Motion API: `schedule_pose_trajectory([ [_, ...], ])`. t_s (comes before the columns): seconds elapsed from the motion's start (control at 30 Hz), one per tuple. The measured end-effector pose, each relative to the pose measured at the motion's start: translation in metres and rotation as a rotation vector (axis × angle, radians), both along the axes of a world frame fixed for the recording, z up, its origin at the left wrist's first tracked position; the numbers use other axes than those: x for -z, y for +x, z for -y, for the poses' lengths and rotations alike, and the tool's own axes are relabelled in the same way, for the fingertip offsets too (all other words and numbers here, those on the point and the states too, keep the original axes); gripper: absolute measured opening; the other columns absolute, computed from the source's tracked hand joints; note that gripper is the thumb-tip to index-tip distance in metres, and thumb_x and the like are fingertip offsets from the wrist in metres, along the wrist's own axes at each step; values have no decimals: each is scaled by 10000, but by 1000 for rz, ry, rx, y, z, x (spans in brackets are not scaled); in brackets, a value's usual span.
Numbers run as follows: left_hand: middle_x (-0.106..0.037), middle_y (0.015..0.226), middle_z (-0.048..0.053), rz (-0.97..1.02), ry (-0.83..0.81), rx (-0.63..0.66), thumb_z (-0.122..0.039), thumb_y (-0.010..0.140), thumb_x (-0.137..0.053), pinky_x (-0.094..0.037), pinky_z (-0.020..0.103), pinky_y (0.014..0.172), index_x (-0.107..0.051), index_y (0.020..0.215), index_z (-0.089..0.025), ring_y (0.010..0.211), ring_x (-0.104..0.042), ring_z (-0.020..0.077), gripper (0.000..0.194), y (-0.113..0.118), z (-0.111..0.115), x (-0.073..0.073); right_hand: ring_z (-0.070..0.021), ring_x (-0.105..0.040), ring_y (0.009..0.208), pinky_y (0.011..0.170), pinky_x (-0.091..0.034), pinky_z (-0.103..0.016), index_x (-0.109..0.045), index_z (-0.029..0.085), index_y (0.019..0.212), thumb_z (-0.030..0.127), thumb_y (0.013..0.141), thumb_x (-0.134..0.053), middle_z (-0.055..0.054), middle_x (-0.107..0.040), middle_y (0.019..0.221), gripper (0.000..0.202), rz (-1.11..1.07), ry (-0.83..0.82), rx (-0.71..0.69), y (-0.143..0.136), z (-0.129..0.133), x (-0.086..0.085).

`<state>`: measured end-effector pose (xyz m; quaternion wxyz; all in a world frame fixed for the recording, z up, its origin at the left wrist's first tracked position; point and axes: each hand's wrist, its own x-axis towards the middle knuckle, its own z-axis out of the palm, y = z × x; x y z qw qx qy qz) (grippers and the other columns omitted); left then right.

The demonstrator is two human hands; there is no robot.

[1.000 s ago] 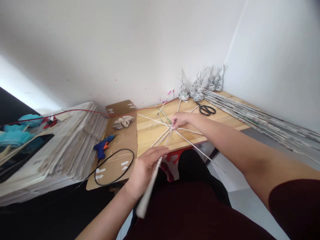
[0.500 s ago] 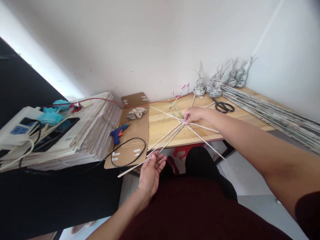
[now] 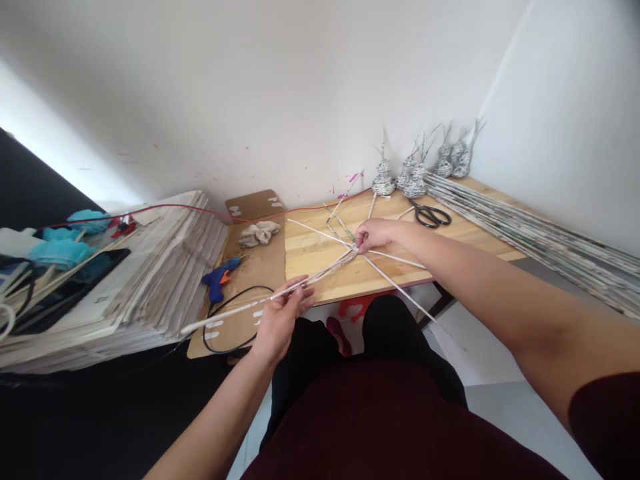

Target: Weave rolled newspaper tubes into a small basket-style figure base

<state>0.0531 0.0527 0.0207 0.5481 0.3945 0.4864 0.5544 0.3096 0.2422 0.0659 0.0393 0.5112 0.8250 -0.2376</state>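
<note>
Rolled paper sticks radiate like a star over the wooden table. My right hand is closed in a pinch on their crossing point, and its fingers hide part of the centre. A long paper stick runs leftward from the crossing. My left hand grips it between thumb and fingers, near the table's front edge. Close to the left hand, a blue hot glue gun lies on a cardboard sheet.
Several woven paper figures stand along the wall. Black-handled scissors lie in front of them, left of a bundle of paper sticks. A crumpled cloth rests on the cardboard. A tall paper stack stands at left.
My left hand has swung up and away from my body, carrying the long paper stick, whose free end now points over the paper stack. The right hand still pinches the crossing. The view has shifted slightly.
</note>
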Motion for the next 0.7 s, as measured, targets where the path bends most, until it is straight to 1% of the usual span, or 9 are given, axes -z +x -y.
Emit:
schedule_pose_trajectory([
  [0.13,-691,1033,79,44,-42,43,-344,715,-791,-542,362,922,-661,1113,-158,963,-674,188,458,9,-27,-1,-176,-641,833,641,-404,-222,-753,193,969,379,669,-769,-21,-746,927,354,1,4,-5,1,-2,0],
  [0.3,-704,1024,93,58,-96,155,-290,658,-835,-547,363,932,-686,992,-122,926,-684,184,402,29,-62,3,-161,-638,823,646,-403,-216,-750,179,977,362,684,-758,-23,-745,936,346,1,3,-24,1,-2,-1],
  [0.43,-717,957,87,27,-117,203,-292,640,-846,-558,363,915,-697,927,-115,880,-691,173,369,50,-84,3,-155,-639,808,645,-402,-213,-748,185,973,381,671,-764,-15,-745,933,361,-16,-8,-27,3,-3,0],
  [0.57,-729,912,86,-9,-109,226,-295,643,-838,-577,297,837,-720,910,-110,816,-690,147,346,70,-98,2,-147,-636,788,636,-399,-208,-742,180,966,364,671,-760,-13,-742,916,348,-41,-14,-31,6,-4,2],
  [0.7,-734,887,100,-48,-151,180,-174,722,-745,-590,242,686,-720,888,-96,714,-693,133,185,81,-106,-2,-144,-628,775,631,-398,-206,-737,174,961,374,659,-766,-14,-734,904,364,-75,-28,-32,9,-6,4],
])
